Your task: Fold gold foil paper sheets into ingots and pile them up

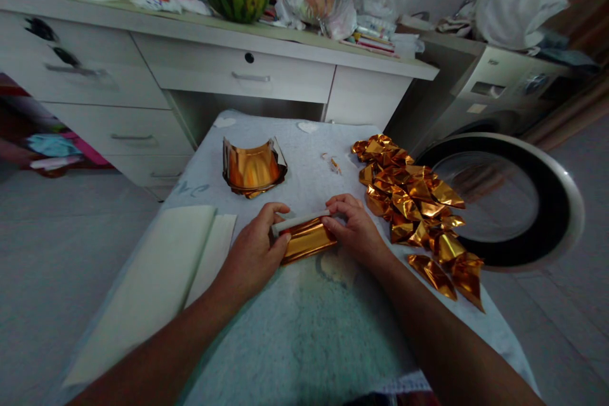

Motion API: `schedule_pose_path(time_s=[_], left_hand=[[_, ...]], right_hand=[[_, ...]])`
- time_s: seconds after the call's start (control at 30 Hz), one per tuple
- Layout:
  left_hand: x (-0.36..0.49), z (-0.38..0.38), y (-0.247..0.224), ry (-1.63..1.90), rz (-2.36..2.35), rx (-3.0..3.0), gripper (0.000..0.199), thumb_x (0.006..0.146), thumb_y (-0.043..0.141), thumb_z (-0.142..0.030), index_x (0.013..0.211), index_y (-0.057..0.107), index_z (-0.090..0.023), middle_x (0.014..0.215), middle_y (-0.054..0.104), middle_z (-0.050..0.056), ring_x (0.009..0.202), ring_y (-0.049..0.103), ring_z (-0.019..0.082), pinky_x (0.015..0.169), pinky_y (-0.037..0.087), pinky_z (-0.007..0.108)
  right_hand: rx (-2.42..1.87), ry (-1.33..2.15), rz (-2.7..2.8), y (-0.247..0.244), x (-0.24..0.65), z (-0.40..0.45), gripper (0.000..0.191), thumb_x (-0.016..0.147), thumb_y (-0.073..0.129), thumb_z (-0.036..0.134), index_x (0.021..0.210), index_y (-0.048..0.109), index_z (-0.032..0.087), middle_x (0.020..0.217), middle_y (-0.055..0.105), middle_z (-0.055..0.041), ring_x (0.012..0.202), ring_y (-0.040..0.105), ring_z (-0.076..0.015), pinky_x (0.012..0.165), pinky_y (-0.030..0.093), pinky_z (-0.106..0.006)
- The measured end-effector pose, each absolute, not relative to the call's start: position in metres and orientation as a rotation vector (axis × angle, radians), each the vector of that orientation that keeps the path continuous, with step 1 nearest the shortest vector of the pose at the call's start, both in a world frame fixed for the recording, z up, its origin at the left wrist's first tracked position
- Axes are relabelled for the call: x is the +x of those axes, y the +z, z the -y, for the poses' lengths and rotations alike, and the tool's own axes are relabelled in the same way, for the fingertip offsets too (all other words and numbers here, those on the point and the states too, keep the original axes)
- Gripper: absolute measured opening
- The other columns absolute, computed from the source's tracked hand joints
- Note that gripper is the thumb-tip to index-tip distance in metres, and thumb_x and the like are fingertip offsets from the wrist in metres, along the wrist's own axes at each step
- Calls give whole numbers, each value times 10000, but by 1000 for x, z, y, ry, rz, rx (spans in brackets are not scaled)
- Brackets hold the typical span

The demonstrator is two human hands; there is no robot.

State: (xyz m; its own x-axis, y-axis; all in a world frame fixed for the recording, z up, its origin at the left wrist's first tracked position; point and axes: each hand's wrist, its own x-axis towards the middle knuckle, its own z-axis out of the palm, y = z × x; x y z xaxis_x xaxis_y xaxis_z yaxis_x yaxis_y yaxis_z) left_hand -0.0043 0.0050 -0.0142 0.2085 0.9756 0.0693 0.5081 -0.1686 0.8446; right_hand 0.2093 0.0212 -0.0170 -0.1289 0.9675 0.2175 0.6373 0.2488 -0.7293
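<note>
Gold foil sheet (304,240) on the towel-covered table (304,330), partly folded, white edge up | left hand (254,250) and right hand (354,228) pinch its two ends, I judge to keep the crease straight | folded gold pieces (419,203) piled to the right, within reach | curled foil stack (252,168) behind.

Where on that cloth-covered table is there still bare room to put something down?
Bare cloth lies near the edge, between the forearms, and at the far edge behind the curled gold foil. The right side is crowded with folded gold pieces; pale paper sheets fill the left.
</note>
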Motion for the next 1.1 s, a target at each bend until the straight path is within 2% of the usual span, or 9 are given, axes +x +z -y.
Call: schedule_pose_path(time_s=[0.1, 0.3, 0.57, 0.77, 0.97, 1.1], left_hand=[[-6, -4, -14, 904, -1307, 1597, 303, 847, 550, -298, 1142, 504, -249, 927, 641, 2, 769, 625, 180, 675, 458, 297], [-8, -3, -6, 909, -1317, 1499, 171, 844, 570, -364, 892, 596, -202, 710, 586, -27, 636, 556, 143, 583, 411, 257], [-10, -3, -2, 962, -1336, 1465, 161, 836, 584, -357, 864, 603, -200, 718, 606, -22, 653, 569, 143, 590, 414, 250], [-8, -2, 1, 935, -1358, 1453, 169, 816, 591, -350, 873, 616, -193, 710, 614, -18, 635, 563, 145, 568, 410, 247], [-8, -2, 2, 889, -1394, 1433, 303, 807, 599, -385, 1029, 659, -188, 788, 672, 12, 678, 607, 172, 603, 446, 273], [-9, -3, 1, 886, -1397, 1484, 242, 808, 596, -373, 958, 666, -197, 766, 654, 0, 669, 593, 159, 613, 445, 269]], right_hand=[[-1385, 660, 1816, -14, 211, -20, 54, 808, 644, 232, 761, 622, 218, 989, 616, -32, 1005, 526, -208, 931, 359, -369], [-1244, 759, 1757, -10, 208, -17, 109, 833, 634, 285, 754, 606, 216, 924, 612, -28, 948, 555, -193, 911, 375, -358], [-1140, 1067, 1632, -5, 207, -11, 173, 835, 645, 381, 833, 625, 208, 894, 578, -21, 886, 546, -174, 786, 430, -288], [-1166, 1062, 1606, -5, 206, -12, 181, 843, 627, 368, 774, 606, 202, 866, 570, -23, 851, 540, -169, 784, 421, -295], [-1142, 1068, 1624, -6, 207, -12, 172, 848, 623, 357, 774, 634, 202, 874, 577, -25, 868, 551, -170, 793, 424, -302], [-1122, 1073, 1621, -5, 207, -11, 179, 854, 618, 366, 774, 638, 207, 864, 580, -22, 858, 554, -168, 797, 425, -304]])
